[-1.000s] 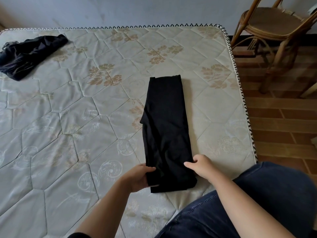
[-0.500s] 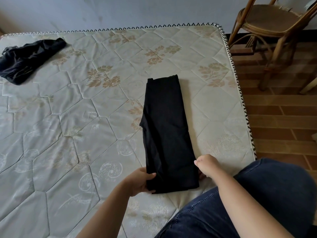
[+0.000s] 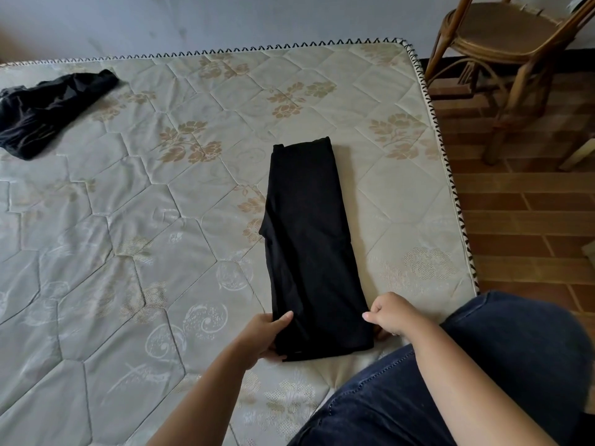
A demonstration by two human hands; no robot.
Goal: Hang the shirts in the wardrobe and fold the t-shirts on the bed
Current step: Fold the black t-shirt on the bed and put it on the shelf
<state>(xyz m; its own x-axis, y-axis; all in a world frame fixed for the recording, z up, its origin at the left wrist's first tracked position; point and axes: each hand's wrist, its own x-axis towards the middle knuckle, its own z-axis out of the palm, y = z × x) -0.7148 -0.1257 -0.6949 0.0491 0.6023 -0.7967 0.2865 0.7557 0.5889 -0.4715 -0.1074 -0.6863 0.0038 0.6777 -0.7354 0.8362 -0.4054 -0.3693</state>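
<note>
black t-shirt (image 3: 309, 246): folded lengthwise into a long narrow strip, lying flat on the bed (image 3: 128, 252), right of centre. long axis runs roughly 6 to 12 o'clock, with the far end leaning slightly toward 11. a small flap juts from its 9 o'clock edge near mid-length. the near end is held at both corners: left hand (image 3: 264, 333) at 7 o'clock with the thumb on top, right hand (image 3: 389, 317) pinching the edge at 5 o'clock.

second black garment (image 3: 48, 114): unfolded, crumpled in a heap on the same bed toward 10 o'clock, well apart from the strip.
</note>
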